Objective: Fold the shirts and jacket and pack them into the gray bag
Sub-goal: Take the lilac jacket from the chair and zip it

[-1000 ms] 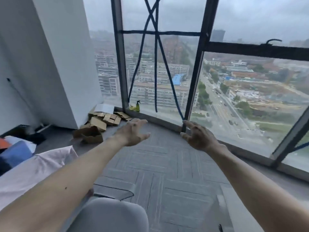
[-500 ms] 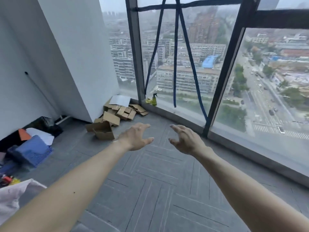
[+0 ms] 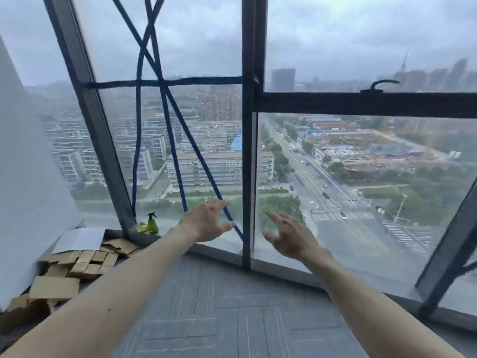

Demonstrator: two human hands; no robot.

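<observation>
Both bare arms reach out over the gray carpet tiles (image 3: pixel 232 306) toward the window (image 3: pixel 247 151), left hand (image 3: pixel 206 220) at about seven o'clock and right hand (image 3: pixel 289 237) at five. The palms are turned inward, the fingers spread, loosely bent and gripping nothing — a ready pose, it seems, rather than a working one. No shirt, jacket or gray bag is in view, so the packing likely lies off-camera — only flattened cardboard (image 3: pixel 77 264) at eight o'clock, a green spray bottle (image 3: pixel 152 223) on the sill and blue straps (image 3: pixel 165 82) across the glass.
</observation>
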